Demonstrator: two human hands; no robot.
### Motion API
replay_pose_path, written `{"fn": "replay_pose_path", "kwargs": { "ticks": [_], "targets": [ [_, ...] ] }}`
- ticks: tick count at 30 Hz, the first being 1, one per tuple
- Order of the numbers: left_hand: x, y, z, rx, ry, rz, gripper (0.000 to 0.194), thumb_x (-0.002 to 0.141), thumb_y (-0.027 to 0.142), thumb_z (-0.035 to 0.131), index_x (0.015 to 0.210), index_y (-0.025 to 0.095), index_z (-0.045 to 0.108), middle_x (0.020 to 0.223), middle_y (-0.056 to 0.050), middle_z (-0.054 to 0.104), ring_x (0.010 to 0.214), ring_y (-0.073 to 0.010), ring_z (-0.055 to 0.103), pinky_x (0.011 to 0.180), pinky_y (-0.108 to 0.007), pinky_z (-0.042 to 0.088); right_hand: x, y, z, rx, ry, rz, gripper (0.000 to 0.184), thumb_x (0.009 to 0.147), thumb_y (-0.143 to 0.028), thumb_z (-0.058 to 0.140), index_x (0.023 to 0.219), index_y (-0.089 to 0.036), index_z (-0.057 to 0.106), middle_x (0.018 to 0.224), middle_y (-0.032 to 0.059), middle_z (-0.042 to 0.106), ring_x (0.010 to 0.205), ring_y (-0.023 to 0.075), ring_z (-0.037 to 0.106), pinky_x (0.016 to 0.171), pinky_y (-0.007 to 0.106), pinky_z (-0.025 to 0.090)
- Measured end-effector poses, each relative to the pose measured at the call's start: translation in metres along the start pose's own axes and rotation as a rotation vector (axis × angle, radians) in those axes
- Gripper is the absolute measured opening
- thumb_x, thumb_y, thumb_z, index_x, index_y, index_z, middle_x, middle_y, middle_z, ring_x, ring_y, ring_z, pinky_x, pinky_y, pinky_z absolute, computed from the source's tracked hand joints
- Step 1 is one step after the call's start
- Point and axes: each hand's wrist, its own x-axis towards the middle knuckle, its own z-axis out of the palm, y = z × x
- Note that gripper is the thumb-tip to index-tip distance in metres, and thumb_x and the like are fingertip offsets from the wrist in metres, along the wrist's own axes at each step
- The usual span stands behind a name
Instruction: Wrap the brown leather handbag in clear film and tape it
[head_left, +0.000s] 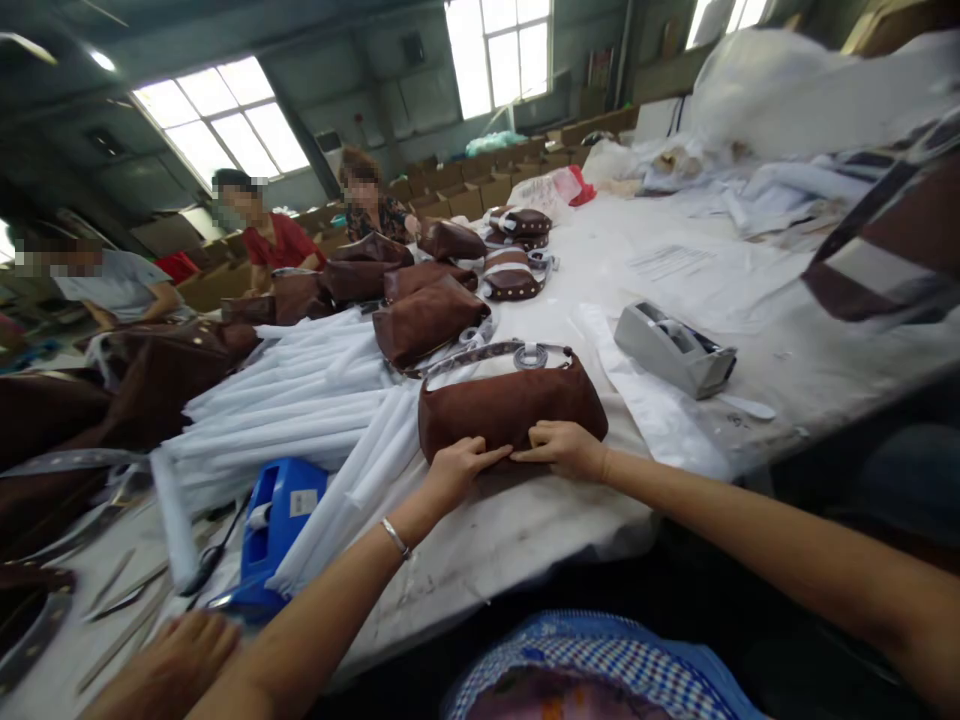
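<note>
Two bare hands were on one brown bag [517, 400], which lay on its side, or so it looked, at the near edge of the white-covered table [559, 525]. Best guess on the step: pressing or straightening its near lower edge, though it's honestly hard to be sure. The left hand [456, 470] came in from the left and the right hand [568, 450] from the right, index fingers pointing at each other and nearly meeting around the middle of that edge. So the bag sat just beyond the fingertips, with its studded strap [480, 353] along the far side. As for grip, the other fingers looked curled in, but I couldn't tell if either hand was pinching the leather or only pushing on it. Next move, imo, called for even pressure from both sides so the bag didn't skid. White rolls [300, 420] lay left, a gray tape dispenser [667, 350] right.
</note>
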Motion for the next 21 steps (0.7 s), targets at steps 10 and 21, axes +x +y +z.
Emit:
{"fn": "replay_pose_path", "kwargs": {
  "ticks": [10, 21],
  "targets": [
    [-0.001, -0.002, 0.007, -0.094, 0.052, -0.043, 0.054, 0.087, 0.008, 0.053, 0.132, 0.037, 0.06, 0.085, 0.001, 0.058, 0.079, -0.0146, 0.056, 0.072, -0.026, 0.049, 0.056, -0.016, -0.005, -0.226, 0.28, 0.179, 0.053, 0.099, -0.029, 0.047, 0.151, -0.022, 0.04, 0.15, 0.0099, 0.05, 0.141, 0.0292, 0.041, 0.117, 0.053, 0.031],
    [0.024, 0.01, -0.039, -0.127, 0.346, -0.251, 0.043, 0.099, 0.039, 0.047, 0.14, 0.027, 0.053, 0.146, -0.008, 0.054, 0.137, -0.0262, 0.046, 0.118, -0.05, 0.031, 0.048, 0.006, 0.035, -0.27, 0.133, 0.185, 0.061, 0.1, -0.032, 0.047, 0.156, -0.016, 0.027, 0.159, 0.0089, 0.034, 0.15, 0.0282, 0.024, 0.123, 0.053, 0.023]
  ]
}}
